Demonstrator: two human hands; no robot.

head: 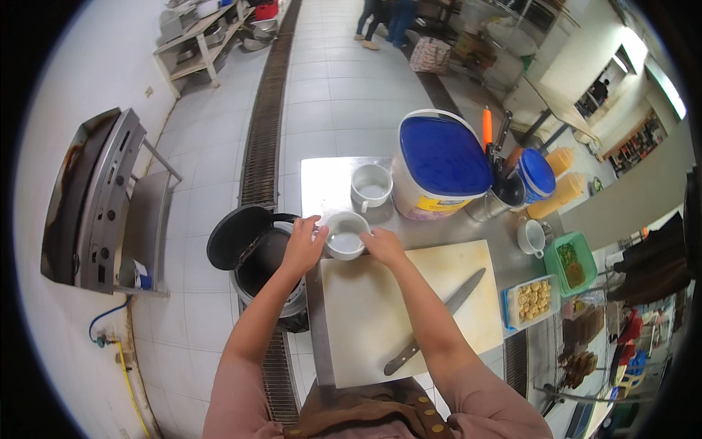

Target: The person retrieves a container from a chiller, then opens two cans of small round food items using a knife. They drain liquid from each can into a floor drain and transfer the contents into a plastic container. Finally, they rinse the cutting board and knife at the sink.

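A white cup (pixel 346 245) stands at the far left corner of the white cutting board (pixel 362 307), between my two hands. My left hand (pixel 303 244) holds it on the left side, where its handle seems to be, partly hidden by my fingers. On the opposite side, my right hand (pixel 385 247) grips the rim and wall. Just behind is a second white cup (pixel 371 189), its handle turned towards me. A large kitchen knife (pixel 465 291) lies diagonally across the board, passing under my right forearm.
A bin with its black lid (pixel 239 237) raised stands left of the steel table (pixel 323 170). Behind the board are a blue-lidded bucket (pixel 445 156) and a metal utensil container (pixel 496 195). To the right sit a mushroom tub (pixel 533 300), a green herb container (pixel 572 263) and another cup (pixel 531 237).
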